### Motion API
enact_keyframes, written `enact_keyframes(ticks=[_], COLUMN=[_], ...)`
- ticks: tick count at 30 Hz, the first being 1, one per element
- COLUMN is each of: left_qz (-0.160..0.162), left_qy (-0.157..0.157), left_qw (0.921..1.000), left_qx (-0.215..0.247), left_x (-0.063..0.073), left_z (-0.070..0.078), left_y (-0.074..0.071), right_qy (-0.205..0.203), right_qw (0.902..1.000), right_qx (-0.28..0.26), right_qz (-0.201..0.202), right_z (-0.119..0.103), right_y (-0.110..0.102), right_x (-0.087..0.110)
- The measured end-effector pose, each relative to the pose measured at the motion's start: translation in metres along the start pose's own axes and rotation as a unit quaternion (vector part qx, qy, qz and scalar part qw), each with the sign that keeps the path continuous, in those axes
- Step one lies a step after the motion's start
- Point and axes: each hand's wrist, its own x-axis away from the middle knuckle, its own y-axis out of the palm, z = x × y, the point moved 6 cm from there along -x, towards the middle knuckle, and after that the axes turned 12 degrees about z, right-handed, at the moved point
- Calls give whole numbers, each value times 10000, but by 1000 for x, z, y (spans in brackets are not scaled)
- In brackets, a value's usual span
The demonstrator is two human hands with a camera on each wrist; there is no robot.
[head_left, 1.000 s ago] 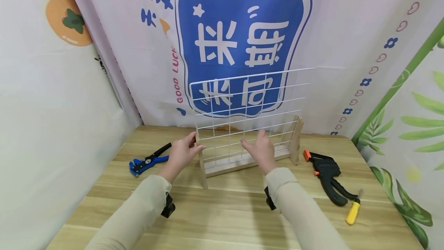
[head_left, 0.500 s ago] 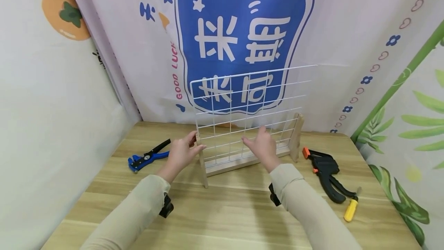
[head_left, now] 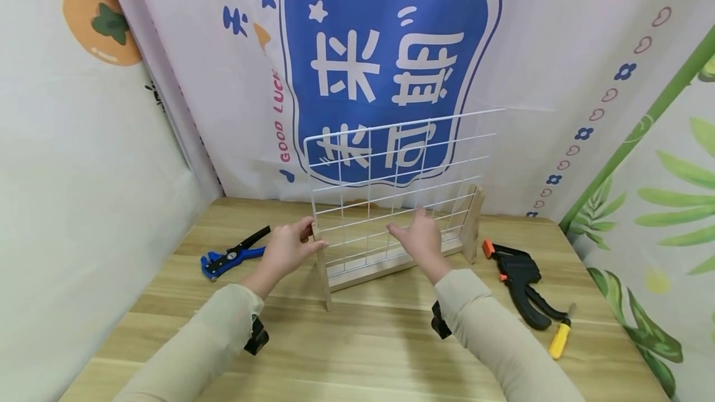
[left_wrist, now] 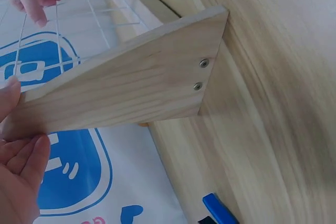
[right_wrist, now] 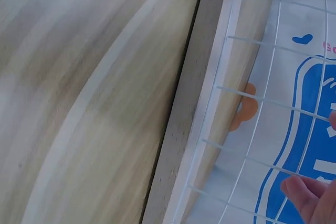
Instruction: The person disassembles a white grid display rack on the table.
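Note:
A white wire grid panel (head_left: 402,124) stands upright in a wooden stand, its lower edge along the wooden crossbar (head_left: 396,265). My left hand (head_left: 282,254) grips the upper end of the stand's left side piece (left_wrist: 136,77), thumb on one face and fingers on the other. Two screw heads (left_wrist: 203,63) show near that piece's foot. Towards the grid's right half, my right hand (head_left: 422,242) holds the wires between thumb and fingers; part of its fingers is hidden in the head view. The stand's right side piece (head_left: 473,225) is beyond that hand.
Blue and black wire strippers (head_left: 231,256) lie left of the stand. On the right are a black bar clamp (head_left: 522,281) with orange pads and a yellow-handled screwdriver (head_left: 560,339). A printed cloth (head_left: 530,48) hangs behind the wooden table (head_left: 357,352).
The head view has shifted a little. Both hands keep the same places on the side piece and the grid, and the tools lie where they were.

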Motion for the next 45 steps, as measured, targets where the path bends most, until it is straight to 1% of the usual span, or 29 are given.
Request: enact_keyframes(ticks=[4,7,10,15,19,22,24,27,31,34,39,42,45], left_qz=[-401,-636,-779,-878,-992,-1016,-1004,-958,-889,-908,-940,-864,-818], left_qy=[-180,-228,-214,-213,-297,-321,-272,-75,94,58,-67,-7,54], left_qw=[9990,9977,9967,9959,9945,9942,9945,9953,9960,9958,9955,9962,9966], left_qx=[58,30,44,101,133,169,145,92,8,-35,43,74,23], left_x=[0,0,2,5,7,9,12,16,21,23,29,32,33], left_z=[3,6,8,9,9,10,12,14,15,15,14,15,17], left_y=[-3,-5,-7,-11,-11,-10,-12,-15,-20,-22,-21,-23,-26], right_qy=[149,211,226,265,278,271,248,254,247,192,82,79,150], right_qw=[9998,9994,9990,9976,9968,9962,9958,9946,9926,9920,9927,9928,9921], right_qx=[-138,-251,-334,-574,-658,-671,-665,-758,-950,-981,-849,-812,-906], right_qz=[51,94,186,290,370,482,572,659,708,767,856,872,851], right_z=[2,3,4,4,5,7,7,6,3,2,2,2,1], right_y=[-1,-1,-2,-1,-1,-2,-3,-2,-1,-2,-3,-3,-5], right_x=[4,8,13,22,29,33,36,39,45,48,53,55,57])
